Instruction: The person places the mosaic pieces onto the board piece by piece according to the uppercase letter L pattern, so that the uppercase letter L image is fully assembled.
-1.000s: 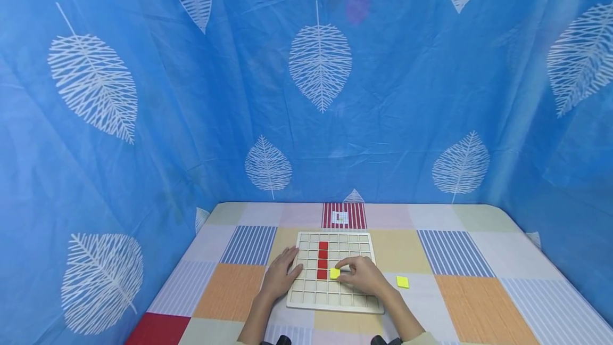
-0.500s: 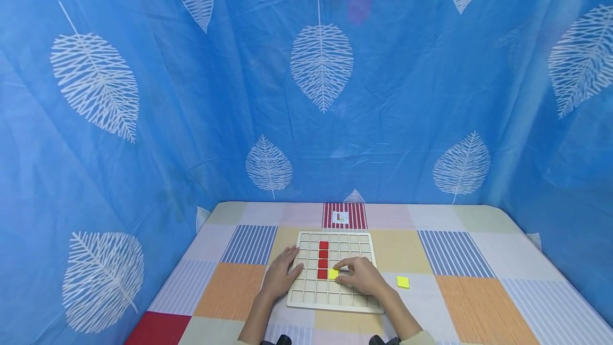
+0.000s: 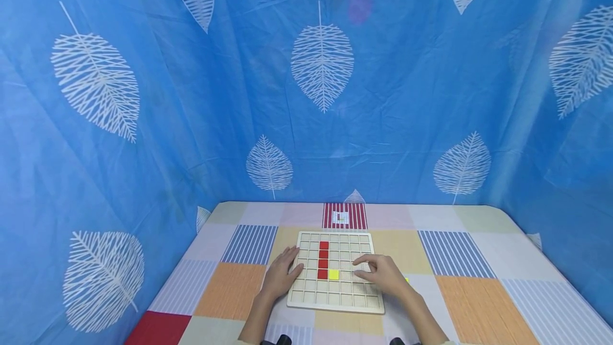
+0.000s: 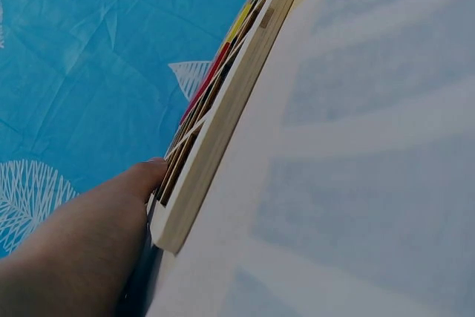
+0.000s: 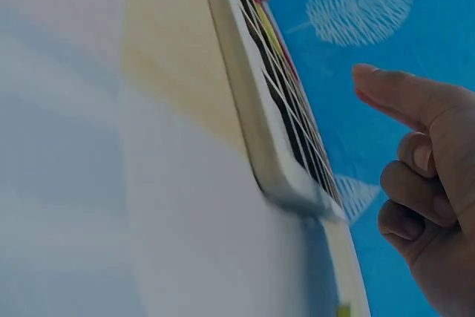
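Note:
A pale gridded board (image 3: 306, 298) lies flat on the table. Four-sided red tiles (image 3: 323, 254) form a column in its cells, and a yellow tile (image 3: 333, 274) sits right of the lowest red one. My left hand (image 3: 279, 274) rests on the board's left edge, thumb over the top, as the left wrist view also shows. Over the board's right part hovers my right hand (image 3: 383, 274), holding nothing; thumb and index finger are apart and the other fingers curl loosely. A second yellow tile (image 3: 407, 279), mostly hidden by the right hand, lies on the table right of the board.
Behind the board, a small card with a grid pattern (image 3: 340, 218) lies on a red-striped patch. A patchwork cloth (image 3: 469, 302) covers the table. Blue curtains with white leaf prints (image 3: 383, 95) enclose the back and both sides.
The yellow tile has settled into the cell beside the lowest red tile. My right hand has let go of it and moved right. The left hand has stayed in place.

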Motion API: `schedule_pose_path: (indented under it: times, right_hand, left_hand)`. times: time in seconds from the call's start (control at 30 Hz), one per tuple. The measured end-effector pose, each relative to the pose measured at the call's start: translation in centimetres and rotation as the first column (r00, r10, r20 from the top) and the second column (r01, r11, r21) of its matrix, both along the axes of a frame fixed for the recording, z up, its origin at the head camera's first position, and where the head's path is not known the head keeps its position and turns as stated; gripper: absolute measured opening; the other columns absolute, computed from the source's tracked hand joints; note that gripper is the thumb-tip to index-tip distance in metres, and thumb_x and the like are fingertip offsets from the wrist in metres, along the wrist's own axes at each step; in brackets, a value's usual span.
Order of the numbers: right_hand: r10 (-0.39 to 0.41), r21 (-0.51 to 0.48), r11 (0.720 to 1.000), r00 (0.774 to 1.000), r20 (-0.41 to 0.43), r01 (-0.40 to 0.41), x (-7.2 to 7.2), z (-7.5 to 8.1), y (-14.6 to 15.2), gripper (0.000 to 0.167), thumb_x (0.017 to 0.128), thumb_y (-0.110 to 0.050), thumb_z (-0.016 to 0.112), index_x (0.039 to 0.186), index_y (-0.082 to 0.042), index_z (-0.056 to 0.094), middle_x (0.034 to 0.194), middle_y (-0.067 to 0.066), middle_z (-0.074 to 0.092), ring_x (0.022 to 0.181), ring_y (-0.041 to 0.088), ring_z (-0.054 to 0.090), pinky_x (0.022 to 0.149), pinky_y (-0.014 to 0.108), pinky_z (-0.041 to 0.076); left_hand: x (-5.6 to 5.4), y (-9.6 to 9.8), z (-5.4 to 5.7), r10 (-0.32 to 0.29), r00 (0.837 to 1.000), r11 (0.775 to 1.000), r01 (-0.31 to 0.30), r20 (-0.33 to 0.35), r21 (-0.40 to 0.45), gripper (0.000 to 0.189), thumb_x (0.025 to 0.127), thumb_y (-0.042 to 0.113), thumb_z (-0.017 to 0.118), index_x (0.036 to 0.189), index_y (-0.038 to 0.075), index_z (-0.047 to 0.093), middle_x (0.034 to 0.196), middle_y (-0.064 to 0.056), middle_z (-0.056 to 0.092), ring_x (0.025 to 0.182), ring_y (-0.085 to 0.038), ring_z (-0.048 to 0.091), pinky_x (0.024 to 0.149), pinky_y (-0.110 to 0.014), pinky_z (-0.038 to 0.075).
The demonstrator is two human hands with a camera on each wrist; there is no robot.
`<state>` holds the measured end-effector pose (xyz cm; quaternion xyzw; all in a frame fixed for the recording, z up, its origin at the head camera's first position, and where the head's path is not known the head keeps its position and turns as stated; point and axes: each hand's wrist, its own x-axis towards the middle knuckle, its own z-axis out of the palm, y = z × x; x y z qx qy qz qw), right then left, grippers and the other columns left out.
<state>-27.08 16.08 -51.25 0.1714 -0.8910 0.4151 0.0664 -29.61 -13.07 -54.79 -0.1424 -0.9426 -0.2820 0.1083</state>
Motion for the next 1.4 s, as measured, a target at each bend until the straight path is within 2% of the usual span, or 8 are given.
schedule_pose_path:
  times: [0.17, 0.4, 0.67, 0.8, 0.9, 1.23, 1.4]
  right_hand:
    - [-0.038, -0.008, 0.999, 0.999, -0.023, 0.037, 0.5, 0.2, 3.1, 0.017, 0.077, -0.021, 0.075, 0.093, -0.015, 0.070, 0.047, -0.010, 0.030, 0.042, 0.001, 0.022, 0.037, 0.017, 0.025]
    - [-0.140, -0.017, 0.990, 0.990, -0.002, 0.140, 1.7, -0.2, 7.2, 0.021, 0.075, -0.023, 0.077, 0.094, -0.016, 0.070, 0.049, -0.008, 0.031, 0.043, 0.001, 0.023, 0.037, 0.018, 0.023]
    - [-0.161, -0.023, 0.986, 0.982, 0.100, 0.164, 2.7, -1.1, 10.1, 0.029, 0.074, -0.026, 0.077, 0.098, -0.012, 0.070, 0.049, -0.007, 0.032, 0.041, 0.001, 0.023, 0.035, 0.016, 0.023]
    - [-0.188, 0.021, 0.982, 0.970, 0.153, 0.187, 2.8, -1.5, 10.6, 0.033, 0.070, -0.027, 0.079, 0.098, -0.013, 0.070, 0.051, -0.006, 0.035, 0.042, 0.003, 0.027, 0.036, 0.016, 0.025]
    - [-0.198, 0.045, 0.980, 0.966, 0.164, 0.193, 2.8, -1.6, 10.6, 0.033, 0.069, -0.028, 0.080, 0.098, -0.014, 0.070, 0.052, -0.006, 0.036, 0.043, 0.003, 0.028, 0.037, 0.016, 0.026]
    - [-0.203, 0.053, 0.979, 0.971, 0.129, 0.198, 2.8, -1.3, 10.4, 0.032, 0.071, -0.029, 0.078, 0.098, -0.014, 0.070, 0.051, -0.005, 0.036, 0.043, 0.003, 0.027, 0.036, 0.016, 0.026]
    - [-0.209, 0.050, 0.977, 0.976, 0.058, 0.206, 2.3, -0.6, 9.4, 0.030, 0.073, -0.029, 0.078, 0.099, -0.018, 0.069, 0.051, -0.006, 0.034, 0.044, 0.003, 0.025, 0.037, 0.017, 0.024]
  left_hand:
    - [0.1, -0.2, -0.1, 0.000, 1.000, 1.000, 0.000, -0.005, 0.001, 0.052, 0.092, 0.038, 0.052, 0.135, 0.008, 0.048, 0.139, -0.009, 0.045, 0.131, -0.030, 0.035, 0.103, -0.050, 0.032]
    - [0.1, -0.2, -0.2, -0.003, 1.000, 1.000, 0.003, -0.016, 0.000, 0.052, 0.092, 0.038, 0.052, 0.133, 0.006, 0.049, 0.138, -0.011, 0.046, 0.129, -0.032, 0.036, 0.102, -0.052, 0.032]
    - [0.1, -0.1, -0.2, 0.000, 1.000, 1.000, 0.000, -0.010, 0.001, 0.052, 0.092, 0.038, 0.052, 0.134, 0.008, 0.048, 0.138, -0.009, 0.045, 0.130, -0.030, 0.035, 0.103, -0.051, 0.032]
    - [0.1, -0.1, -0.1, 0.001, 1.000, 1.000, -0.001, -0.008, 0.005, 0.052, 0.092, 0.038, 0.052, 0.134, 0.008, 0.049, 0.139, -0.009, 0.045, 0.130, -0.030, 0.035, 0.103, -0.051, 0.032]
    - [0.1, 0.0, 0.0, 0.002, 1.000, 1.000, -0.002, -0.005, 0.013, 0.052, 0.092, 0.038, 0.052, 0.134, 0.008, 0.048, 0.139, -0.009, 0.045, 0.131, -0.030, 0.035, 0.103, -0.051, 0.031]
    - [0.1, 0.1, 0.1, 0.004, 1.000, 1.000, -0.004, -0.002, -0.001, 0.053, 0.091, 0.038, 0.052, 0.134, 0.009, 0.048, 0.139, -0.009, 0.045, 0.131, -0.030, 0.035, 0.103, -0.050, 0.031]
    - [0.1, 0.1, 0.0, 0.003, 1.000, 1.000, -0.003, 0.001, 0.001, 0.052, 0.091, 0.038, 0.053, 0.135, 0.009, 0.048, 0.139, -0.009, 0.045, 0.131, -0.030, 0.035, 0.103, -0.051, 0.032]
